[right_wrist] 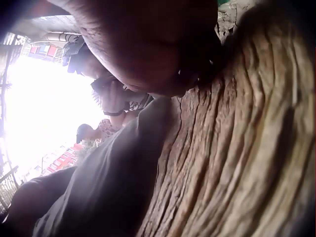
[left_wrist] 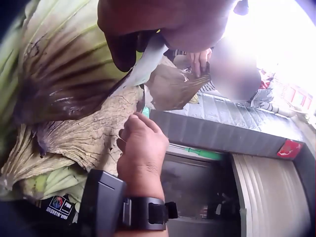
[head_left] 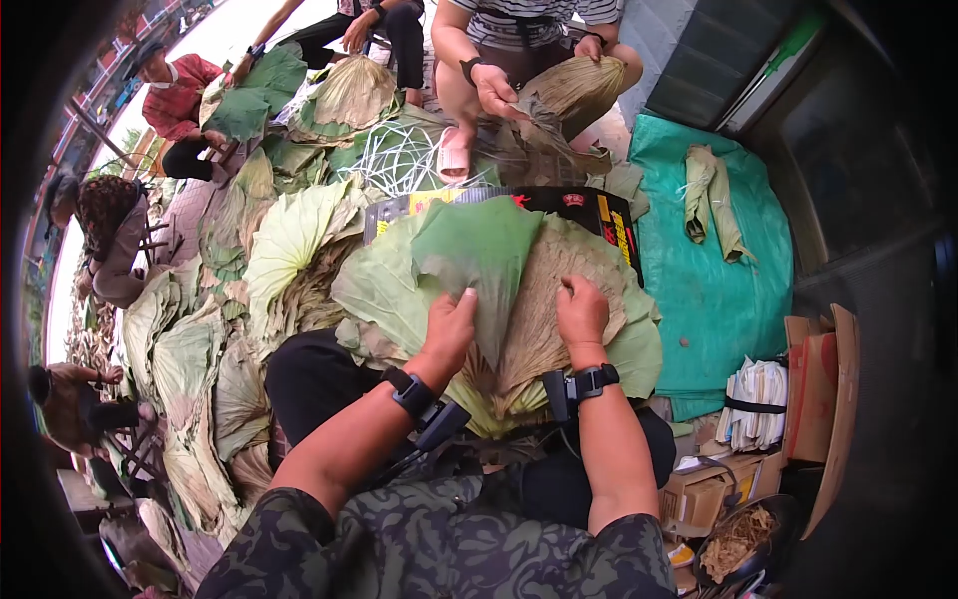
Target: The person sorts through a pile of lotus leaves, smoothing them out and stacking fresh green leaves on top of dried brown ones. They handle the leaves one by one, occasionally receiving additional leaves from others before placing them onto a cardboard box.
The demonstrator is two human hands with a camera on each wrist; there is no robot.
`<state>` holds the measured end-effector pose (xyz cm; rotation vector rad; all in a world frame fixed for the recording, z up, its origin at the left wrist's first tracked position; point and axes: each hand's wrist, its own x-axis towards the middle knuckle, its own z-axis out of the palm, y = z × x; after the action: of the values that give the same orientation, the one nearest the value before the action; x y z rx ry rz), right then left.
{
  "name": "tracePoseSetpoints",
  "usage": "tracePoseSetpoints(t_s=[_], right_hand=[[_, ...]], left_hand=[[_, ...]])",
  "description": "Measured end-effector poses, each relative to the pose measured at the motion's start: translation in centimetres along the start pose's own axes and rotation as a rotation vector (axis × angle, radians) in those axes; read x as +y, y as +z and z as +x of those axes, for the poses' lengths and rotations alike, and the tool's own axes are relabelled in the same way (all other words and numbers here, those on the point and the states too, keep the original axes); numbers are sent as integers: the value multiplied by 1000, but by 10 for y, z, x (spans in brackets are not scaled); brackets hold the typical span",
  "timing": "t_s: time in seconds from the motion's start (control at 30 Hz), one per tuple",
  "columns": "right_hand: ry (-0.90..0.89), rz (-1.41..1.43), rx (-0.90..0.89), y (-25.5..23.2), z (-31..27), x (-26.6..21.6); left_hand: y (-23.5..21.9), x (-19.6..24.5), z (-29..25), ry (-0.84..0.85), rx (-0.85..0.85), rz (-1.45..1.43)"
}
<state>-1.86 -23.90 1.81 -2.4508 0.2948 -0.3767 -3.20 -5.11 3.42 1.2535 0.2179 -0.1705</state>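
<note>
Large dried leaves, one a brown wrinkled leaf (head_left: 544,299), lie fanned over the lap in the head view. My left hand (head_left: 451,324) pinches the edge of a green leaf (head_left: 479,245) that overlaps the brown one. On the right, my right hand (head_left: 583,311) has its fingers curled at the brown leaf's surface, pinching it. The left wrist view shows the left hand (left_wrist: 163,24) gripping a pale leaf edge (left_wrist: 148,61), with the right hand (left_wrist: 143,148) beside the wrinkled leaf. Ridged brown leaf (right_wrist: 212,163) fills much of the right wrist view, under the right hand (right_wrist: 143,44).
Piled leaves (head_left: 190,349) lie at left. White strips (head_left: 399,158) are beyond the lap. A green sheet (head_left: 714,329) holding rolled leaves (head_left: 701,195) is at right, near cardboard (head_left: 823,399) and a paper bundle (head_left: 753,404). A person in a striped shirt (head_left: 519,30) handles leaves opposite; others sit at left.
</note>
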Motion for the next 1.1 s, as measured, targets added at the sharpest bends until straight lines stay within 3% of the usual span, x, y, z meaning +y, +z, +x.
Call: tracePoseSetpoints(t_s=[0.07,0.13,0.2,0.27,0.33,0.37,0.43,0.47,0.53,0.57,0.6,0.67,0.73,0.77,0.83,0.9,0.93,1.03,1.1], right_hand=[[14,80,145,-40,8,14],[109,83,242,-93,14,31],[204,7,361,-136,9,74],[294,-201,436,-177,-10,118],[530,-448,324,-212,-36,144],[540,-454,331,-222,-44,133],[749,-682,142,-233,-60,113],[755,-680,145,-228,-62,117],[323,-664,182,-214,-56,128],[185,-573,216,-201,-45,107],[-65,-433,206,-172,-27,45],[-272,-232,113,-128,-16,4],[-340,-94,-46,-77,-17,-16],[-363,-68,-68,-60,-18,-15],[-155,-342,-323,-35,-30,-4],[143,-304,-446,-28,-40,36],[182,-324,-434,-30,-42,44],[128,-310,-424,-34,-34,57],[71,-321,-401,-39,-26,60]], left_hand=[[7,5,-7,64,-52,121],[29,22,-18,99,-393,688],[41,4,-16,617,-757,884],[46,-10,-31,505,-804,1091],[47,-11,-36,456,-868,1188],[46,-11,-38,461,-881,1183],[43,-11,-40,489,-875,1234],[41,-12,-40,492,-881,1236],[36,-14,-40,511,-839,1080],[32,-14,-41,526,-796,1083],[29,-12,-43,529,-805,1089],[15,-6,-46,677,-485,1257],[2,-3,-48,624,-423,1314],[-2,2,-53,516,-405,1422],[-20,-2,-59,303,-423,1553],[-39,-14,-72,351,-507,1540],[-44,-15,-76,400,-564,1513],[-42,-17,-85,491,-551,1484],[-38,-11,-85,465,-517,1484]])
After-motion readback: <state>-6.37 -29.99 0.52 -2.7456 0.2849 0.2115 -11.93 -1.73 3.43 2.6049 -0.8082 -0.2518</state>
